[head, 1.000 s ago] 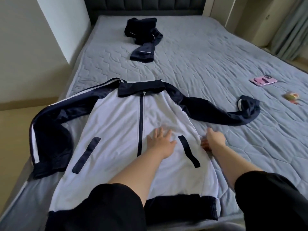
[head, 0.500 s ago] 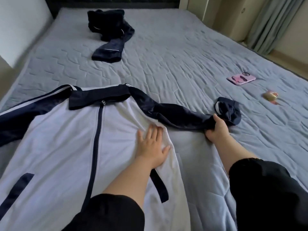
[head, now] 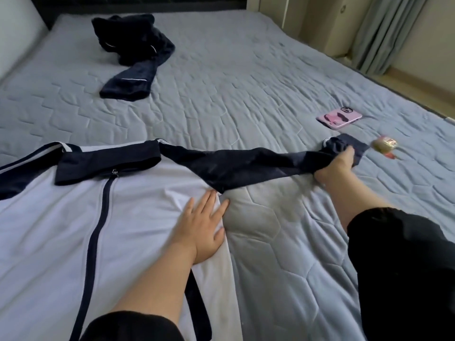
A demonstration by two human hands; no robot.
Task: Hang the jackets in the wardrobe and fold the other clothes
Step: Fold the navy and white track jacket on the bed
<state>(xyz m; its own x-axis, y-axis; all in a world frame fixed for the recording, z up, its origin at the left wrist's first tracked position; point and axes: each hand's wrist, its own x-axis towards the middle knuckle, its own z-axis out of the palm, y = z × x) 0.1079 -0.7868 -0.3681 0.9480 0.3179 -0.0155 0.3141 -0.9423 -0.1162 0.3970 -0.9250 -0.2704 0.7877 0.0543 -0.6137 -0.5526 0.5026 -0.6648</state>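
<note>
Grey quilted bed (head: pixel 246 70) as I view it: white-and-navy jacket (head: pixel 61 230) spread flat, near left; crumpled navy garment (head: pixel 133 48), far left; pink phone (head: pixel 338 116) and a blurred gold-and-pink object (head: pixel 385 145) near each other, right.

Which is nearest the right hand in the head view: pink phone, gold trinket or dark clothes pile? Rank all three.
1. Gold trinket, just to the right of the right hand.
2. Pink phone, beyond the hand.
3. Dark clothes pile, far left, near the headboard.
</note>
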